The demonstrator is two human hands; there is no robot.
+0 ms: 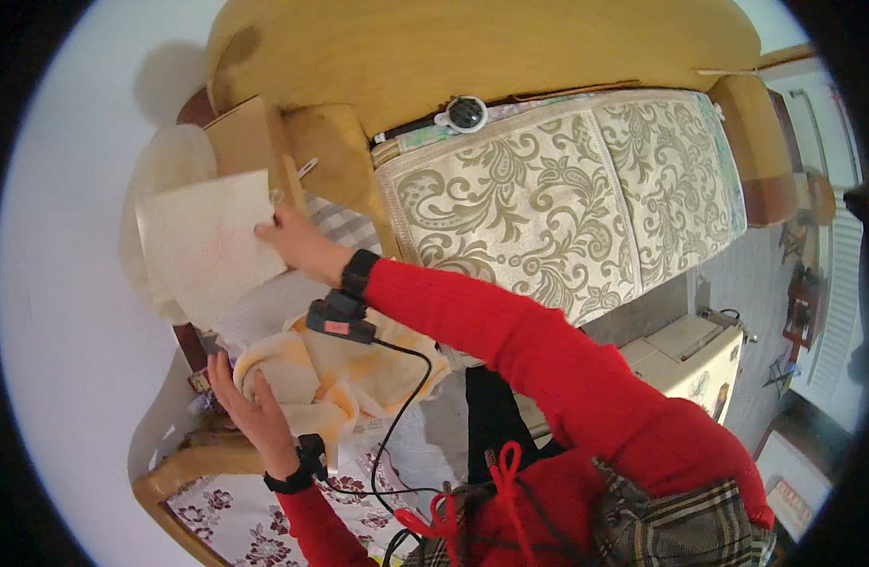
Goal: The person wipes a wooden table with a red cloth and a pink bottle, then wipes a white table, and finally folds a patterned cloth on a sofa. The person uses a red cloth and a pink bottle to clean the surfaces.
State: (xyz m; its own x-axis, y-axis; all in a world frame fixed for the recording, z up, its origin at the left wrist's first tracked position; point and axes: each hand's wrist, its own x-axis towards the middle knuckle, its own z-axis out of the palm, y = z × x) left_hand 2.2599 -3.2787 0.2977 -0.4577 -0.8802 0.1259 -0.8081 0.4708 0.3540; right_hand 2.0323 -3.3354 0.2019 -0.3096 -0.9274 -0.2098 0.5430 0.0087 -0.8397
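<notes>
My right hand (289, 237) pinches the right edge of a pale, off-white sheet (211, 230), which looks like paper or thin cloth. Behind it stands a cardboard box (243, 138), partly hidden by the sheet. Lower down, my left hand (253, 407) is spread with its fingers apart, beside a folded white and yellow cloth (285, 368); whether it touches the cloth cannot be told. A grey and white checked cloth (342, 227) shows behind my right wrist.
A yellow sofa (477, 49) bears a patterned seat cover (533, 205) and a black and white strapped object (466, 113). A wooden chair with a floral cover (243, 514) stands near my left forearm. Cables run from both wrists. A pale cabinet (689, 354) is on the right.
</notes>
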